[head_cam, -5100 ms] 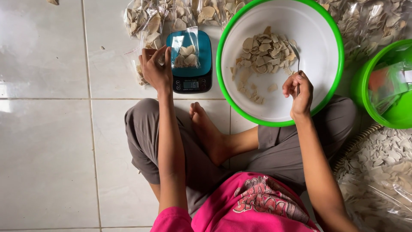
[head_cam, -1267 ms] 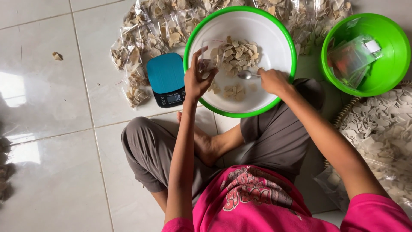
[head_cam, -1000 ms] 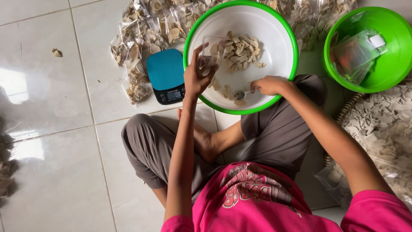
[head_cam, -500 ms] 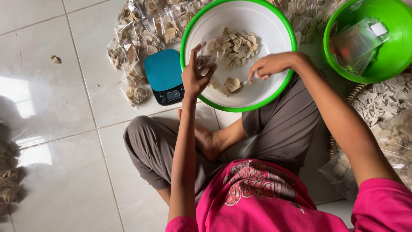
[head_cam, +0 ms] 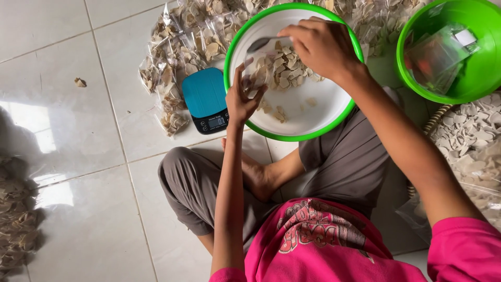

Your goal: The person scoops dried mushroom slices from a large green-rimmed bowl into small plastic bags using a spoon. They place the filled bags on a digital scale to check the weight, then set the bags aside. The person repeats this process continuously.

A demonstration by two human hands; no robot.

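You sit cross-legged on the tiled floor [head_cam: 78,209] with the big white basin [head_cam: 318,112], green at the rim, just past your knees. It holds a heap of pale chips [head_cam: 284,68] at its far side and a few loose ones nearer you. To its right stands a green bowl [head_cam: 469,78] with clear packets inside, and nearer on that side lies a spread of more chips [head_cam: 469,130]. Left of the basin, a pile of filled clear bags [head_cam: 182,47] lies on the floor, with the small blue scale [head_cam: 206,99] sitting at its near edge, between the pile and the basin.

Your right hand [head_cam: 321,44] is closed around the handle of a spoon [head_cam: 261,44], whose scoop points left over the heap. Half a second ago that hand was low at the near right of the basin with the spoon down among the loose chips; now it has come up to the far side, above the heap. Your left hand [head_cam: 242,96] has stayed at the basin's left rim, fingers pinching a small clear bag [head_cam: 255,78] upright and held open, already part filled with chips, just below the spoon.
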